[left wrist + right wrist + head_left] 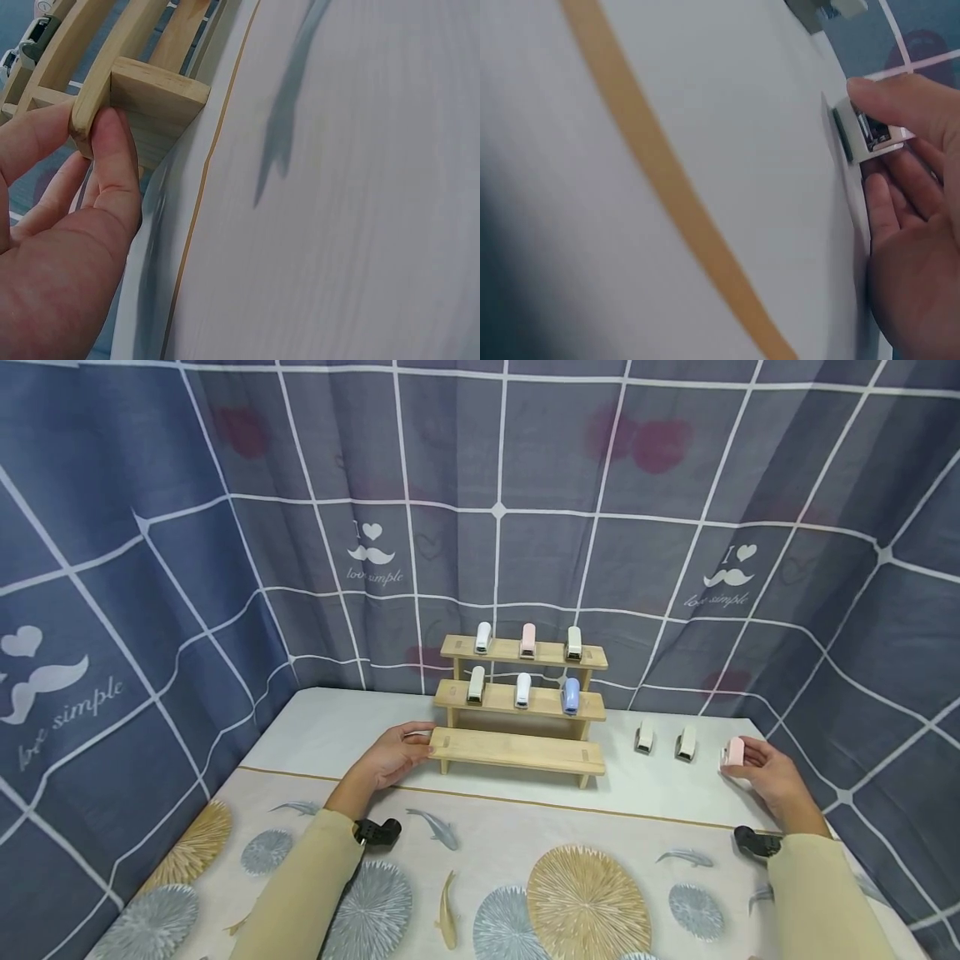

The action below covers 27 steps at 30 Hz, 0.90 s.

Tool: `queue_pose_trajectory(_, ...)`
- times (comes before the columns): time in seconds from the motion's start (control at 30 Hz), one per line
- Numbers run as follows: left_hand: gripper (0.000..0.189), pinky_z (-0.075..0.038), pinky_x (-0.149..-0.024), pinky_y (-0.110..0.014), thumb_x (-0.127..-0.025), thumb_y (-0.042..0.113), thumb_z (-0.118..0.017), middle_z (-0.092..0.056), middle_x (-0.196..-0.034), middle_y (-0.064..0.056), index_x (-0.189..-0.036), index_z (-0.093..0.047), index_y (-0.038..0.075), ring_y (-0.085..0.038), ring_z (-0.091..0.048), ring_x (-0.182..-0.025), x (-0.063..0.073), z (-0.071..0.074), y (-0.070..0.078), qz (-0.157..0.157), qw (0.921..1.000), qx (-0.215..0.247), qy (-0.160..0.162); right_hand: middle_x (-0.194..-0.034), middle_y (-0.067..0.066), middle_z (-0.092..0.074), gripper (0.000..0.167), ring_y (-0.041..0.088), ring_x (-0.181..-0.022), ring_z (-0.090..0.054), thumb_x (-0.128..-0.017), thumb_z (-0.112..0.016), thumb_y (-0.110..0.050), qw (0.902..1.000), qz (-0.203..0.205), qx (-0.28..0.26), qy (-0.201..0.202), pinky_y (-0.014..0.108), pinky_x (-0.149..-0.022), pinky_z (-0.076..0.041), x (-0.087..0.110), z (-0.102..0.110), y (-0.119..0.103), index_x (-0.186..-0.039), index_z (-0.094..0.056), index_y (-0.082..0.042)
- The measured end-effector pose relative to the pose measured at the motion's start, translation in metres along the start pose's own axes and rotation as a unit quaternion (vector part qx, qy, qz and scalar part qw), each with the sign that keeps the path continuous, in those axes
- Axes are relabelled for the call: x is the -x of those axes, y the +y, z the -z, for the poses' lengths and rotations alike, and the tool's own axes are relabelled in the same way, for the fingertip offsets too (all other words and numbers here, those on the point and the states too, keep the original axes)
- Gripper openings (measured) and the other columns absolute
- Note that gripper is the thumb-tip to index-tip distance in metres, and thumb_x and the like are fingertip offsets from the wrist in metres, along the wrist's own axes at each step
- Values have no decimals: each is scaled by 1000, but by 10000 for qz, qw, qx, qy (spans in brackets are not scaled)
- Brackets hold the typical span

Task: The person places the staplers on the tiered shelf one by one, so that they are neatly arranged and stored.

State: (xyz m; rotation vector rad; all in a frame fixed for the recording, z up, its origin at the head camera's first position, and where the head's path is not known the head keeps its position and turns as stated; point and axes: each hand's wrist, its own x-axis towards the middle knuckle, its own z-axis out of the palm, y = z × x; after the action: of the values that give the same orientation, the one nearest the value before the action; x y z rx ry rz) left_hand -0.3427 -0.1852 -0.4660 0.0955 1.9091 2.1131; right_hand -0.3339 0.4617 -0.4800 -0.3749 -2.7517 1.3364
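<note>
My left hand pinches the left end of the lowest step of a wooden three-step display stand; in the left wrist view thumb and fingers close on the board's end. At the right, my right hand holds a small pink stapler between thumb and fingers, at the white surface. In the right wrist view the stapler's metal end shows beneath the thumb. Left of that hand stand two cream staplers, a nearer one and a farther one.
The top step holds a white stapler, a pink one and a cream one. On the middle step are a cream stapler, a white one and a blue one. A checked curtain hangs behind.
</note>
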Motion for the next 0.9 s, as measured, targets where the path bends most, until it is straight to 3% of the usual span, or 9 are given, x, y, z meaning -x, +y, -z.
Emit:
queue_pose_trajectory(0.1,65,-60,-82,-21,-91,-18,-61,-64,-108,-6,-152,-38,-7,-11,-67,-93,-1,-1,0,-4,10000,-21,0,-156,30,-38,95,-10,-99,-39,-87,-81,-20,9998,177,106,9,12,-81,-51,4,-1,2,-159,-24,5)
queue_pose_trajectory(0.17,65,-60,-81,-21,-91,-18,-60,-64,-107,-5,-152,-38,-7,-11,-67,-93,-1,-1,0,-4,10000,-33,5,-154,31,-39,95,-10,-99,-39,-87,-82,-20,9996,267,105,-7,6,-71,-45,8,-4,0,-158,-26,6)
queue_pose_trajectory(0.33,65,-59,-81,-21,-92,-17,-61,-64,-107,-5,-152,-38,-8,-10,-67,-92,-1,0,-1,-35,10000,-54,-18,-151,33,-42,94,0,-103,-50,-85,-83,-16,9985,504,182,-57,4,-69,-44,17,-9,-8,-157,-27,8)
queue_pose_trajectory(0.57,66,-59,-81,-21,-91,-17,-61,-64,-107,-5,-152,-38,-6,-11,-67,-93,-3,1,-4,27,10000,-68,16,-151,31,-41,97,-18,-87,-47,-83,-85,-16,9973,722,-77,-110,11,-69,-53,33,-19,-24,-159,-27,3)
queue_pose_trajectory(0.8,66,-60,-82,-21,-91,-17,-61,-63,-107,-5,-152,-38,-7,-11,-67,-94,-4,1,-4,17,10000,-55,-15,-147,25,-44,91,-18,-87,-52,-82,-86,-14,9945,940,-457,-94,10,-71,-53,49,-32,-43,-156,-34,1)
queue_pose_trajectory(0.9,65,-60,-82,-22,-91,-16,-61,-64,-106,-4,-152,-39,-6,-11,-68,-93,-4,1,-3,42,10000,-57,26,-141,12,-50,90,-17,-90,-56,-82,-87,-15,9919,1095,-615,-169,10,-73,-53,53,-35,-50,-155,-36,1)
